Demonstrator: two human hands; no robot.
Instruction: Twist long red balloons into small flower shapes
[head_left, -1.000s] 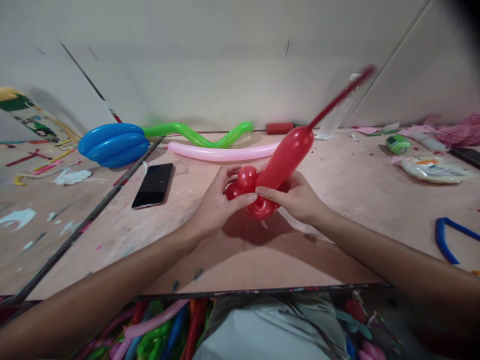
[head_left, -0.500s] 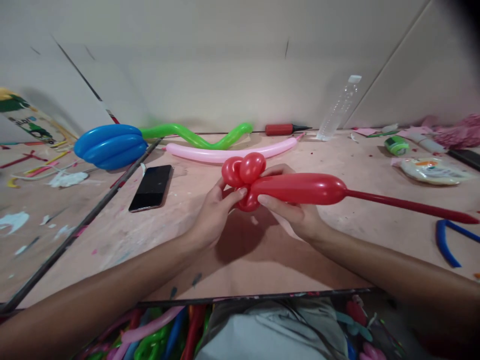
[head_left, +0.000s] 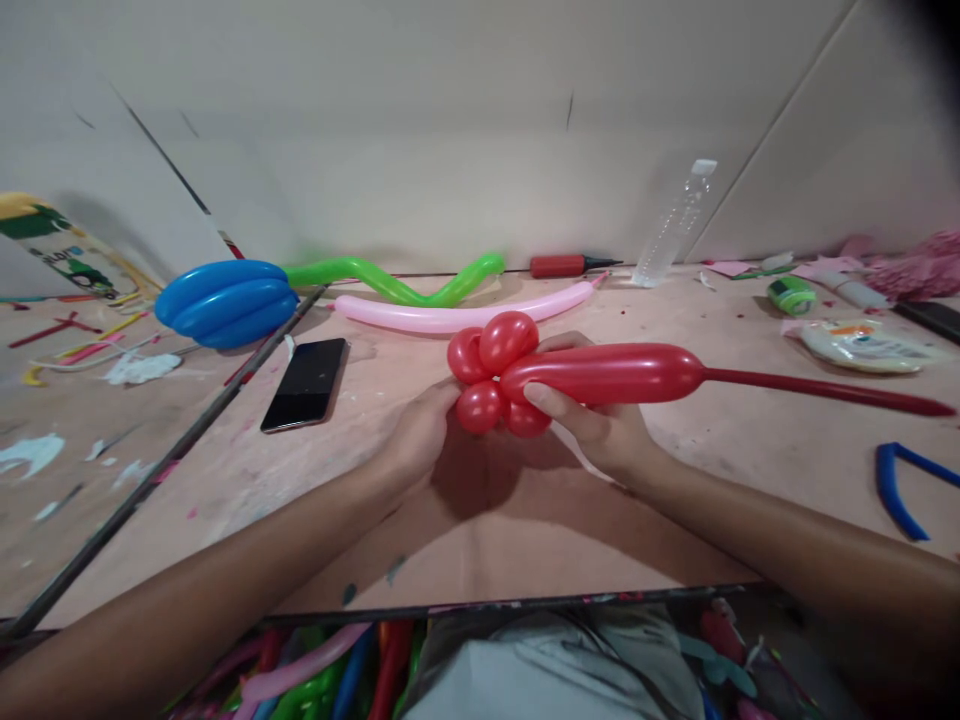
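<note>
A long red modelling balloon (head_left: 611, 375) is held above the table, its left end twisted into several round bubbles in a cluster. Its thin uninflated tail points to the right. My right hand (head_left: 611, 430) grips the long section just beside the cluster, thumb in front and the other fingers behind. On the cluster's left side is my left hand (head_left: 424, 430), closed against the bubbles from behind, with its fingertips hidden by them.
Behind the hands lie a pink balloon (head_left: 450, 318) and a blue-and-green balloon flower (head_left: 229, 303). A phone (head_left: 306, 385) rests on the left. Farther back stand a red hand pump (head_left: 556, 266) and a clear bottle (head_left: 675, 230). A blue balloon piece (head_left: 894, 490) is at right.
My left thumb has come off the front of the cluster, and two lower bubbles now show side by side. The right hand keeps its grip on the balloon.
</note>
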